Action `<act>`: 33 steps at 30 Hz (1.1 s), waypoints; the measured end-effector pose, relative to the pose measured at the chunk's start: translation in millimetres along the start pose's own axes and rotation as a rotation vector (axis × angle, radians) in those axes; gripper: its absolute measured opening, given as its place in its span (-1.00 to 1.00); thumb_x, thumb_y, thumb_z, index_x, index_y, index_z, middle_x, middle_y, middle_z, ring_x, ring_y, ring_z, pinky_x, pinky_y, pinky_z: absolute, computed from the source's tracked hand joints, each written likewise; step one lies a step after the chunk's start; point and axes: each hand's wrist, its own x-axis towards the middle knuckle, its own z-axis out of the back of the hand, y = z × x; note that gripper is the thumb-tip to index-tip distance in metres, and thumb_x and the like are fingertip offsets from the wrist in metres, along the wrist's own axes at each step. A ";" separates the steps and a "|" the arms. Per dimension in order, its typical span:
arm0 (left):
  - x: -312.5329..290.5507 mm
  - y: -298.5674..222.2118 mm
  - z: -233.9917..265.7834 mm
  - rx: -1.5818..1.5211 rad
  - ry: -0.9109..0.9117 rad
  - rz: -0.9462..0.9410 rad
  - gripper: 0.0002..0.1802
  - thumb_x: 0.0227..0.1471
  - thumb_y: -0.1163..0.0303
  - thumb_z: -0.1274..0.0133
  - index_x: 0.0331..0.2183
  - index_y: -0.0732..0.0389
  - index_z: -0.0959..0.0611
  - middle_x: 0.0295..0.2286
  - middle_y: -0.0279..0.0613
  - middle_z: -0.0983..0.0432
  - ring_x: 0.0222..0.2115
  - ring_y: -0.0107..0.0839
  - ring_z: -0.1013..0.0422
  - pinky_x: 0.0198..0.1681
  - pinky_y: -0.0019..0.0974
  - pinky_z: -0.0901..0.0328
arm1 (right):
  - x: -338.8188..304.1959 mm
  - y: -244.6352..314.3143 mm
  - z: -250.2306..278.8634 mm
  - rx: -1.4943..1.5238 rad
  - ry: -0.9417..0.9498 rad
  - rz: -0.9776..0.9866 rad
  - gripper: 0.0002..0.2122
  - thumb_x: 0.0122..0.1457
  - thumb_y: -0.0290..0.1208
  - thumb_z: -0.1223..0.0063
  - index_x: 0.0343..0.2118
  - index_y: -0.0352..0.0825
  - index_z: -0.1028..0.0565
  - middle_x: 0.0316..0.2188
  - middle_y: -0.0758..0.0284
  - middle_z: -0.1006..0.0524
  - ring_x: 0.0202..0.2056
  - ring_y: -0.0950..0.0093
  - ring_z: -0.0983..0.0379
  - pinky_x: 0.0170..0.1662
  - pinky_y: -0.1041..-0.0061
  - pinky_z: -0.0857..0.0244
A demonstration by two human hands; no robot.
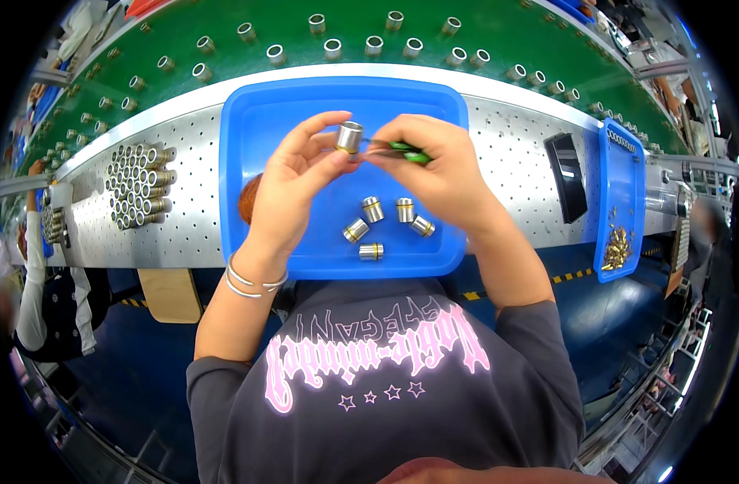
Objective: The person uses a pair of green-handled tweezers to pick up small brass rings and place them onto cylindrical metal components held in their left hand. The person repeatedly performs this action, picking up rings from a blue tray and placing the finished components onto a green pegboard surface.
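Note:
My left hand pinches a short metal sleeve between thumb and fingers, above a blue tray. The sleeve is silvery, roughly upright, with a yellowish band near its lower end. In my right hand is a small tool with green and black handles; its narrow tip meets the lower side of the sleeve. My fingers partly hide the tool, so its exact kind is unclear. Several similar banded sleeves lie or stand in the near right part of the tray. A brown rounded thing shows behind my left wrist.
Many sleeves stand on a green belt beyond the tray. A cluster of sleeves sits left on the perforated metal table. At right are a black flat device and a narrow blue tray with small brass parts.

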 end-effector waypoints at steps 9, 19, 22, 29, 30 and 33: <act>-8.7 3.4 3.3 -0.198 -0.048 0.106 -0.48 0.03 0.44 -0.04 0.04 0.26 -0.31 -0.18 -0.04 -0.43 -0.19 -0.32 -0.42 -0.07 -0.36 -0.31 | -18.2 6.4 1.3 0.083 0.023 -0.184 -0.96 -0.03 -0.63 -0.10 -0.48 -0.43 -0.48 -0.56 0.40 -0.46 -0.52 0.69 -0.32 -0.45 0.69 -0.19; -11.4 4.1 -3.8 -0.090 -0.005 0.066 -0.48 0.08 0.43 0.03 0.07 0.26 -0.25 -0.15 -0.01 -0.42 -0.19 -0.33 -0.42 -0.06 -0.35 -0.30 | -19.3 2.7 16.8 -0.050 -0.061 -0.188 -0.74 -0.11 -0.62 -0.17 -0.27 -0.32 -0.51 -0.49 0.49 -0.41 -0.57 0.81 -0.20 -0.51 0.81 -0.07; -13.8 5.3 -7.1 0.016 0.050 0.044 -0.47 0.09 0.43 0.05 0.08 0.26 -0.22 -0.14 0.02 -0.41 -0.17 -0.33 -0.42 -0.06 -0.35 -0.30 | -15.2 3.3 14.2 -0.064 -0.035 -0.125 -0.68 -0.15 -0.67 -0.15 -0.25 -0.27 -0.52 -0.46 0.41 -0.45 -0.54 0.70 -0.29 -0.48 0.75 -0.15; -14.3 3.2 -7.6 -0.044 0.086 0.150 -0.46 0.09 0.41 0.04 0.09 0.26 -0.21 -0.15 0.02 -0.42 -0.18 -0.33 -0.42 -0.07 -0.35 -0.30 | -14.4 -8.1 16.0 -0.013 0.024 -0.045 -0.81 -0.12 -0.66 -0.10 -0.37 -0.37 -0.50 -0.45 0.29 -0.50 -0.39 0.48 -0.45 -0.32 0.61 -0.32; -14.0 3.8 -7.2 -0.047 0.089 0.158 -0.45 0.09 0.41 0.04 0.09 0.26 -0.21 -0.16 0.03 -0.43 -0.18 -0.33 -0.42 -0.07 -0.35 -0.30 | -15.7 -10.3 16.7 0.035 -0.003 -0.072 -0.84 -0.10 -0.66 -0.10 -0.38 -0.38 -0.50 -0.45 0.30 -0.50 -0.39 0.51 -0.45 -0.32 0.62 -0.31; -13.5 4.7 -7.2 -0.076 0.082 0.164 -0.46 0.08 0.40 0.03 0.08 0.27 -0.23 -0.16 0.04 -0.43 -0.19 -0.34 -0.43 -0.08 -0.37 -0.31 | -18.8 -10.4 20.2 0.263 -0.077 -0.199 -0.91 -0.01 -0.63 -0.08 -0.40 -0.41 -0.49 -0.44 0.33 -0.51 -0.37 0.60 -0.43 -0.31 0.66 -0.30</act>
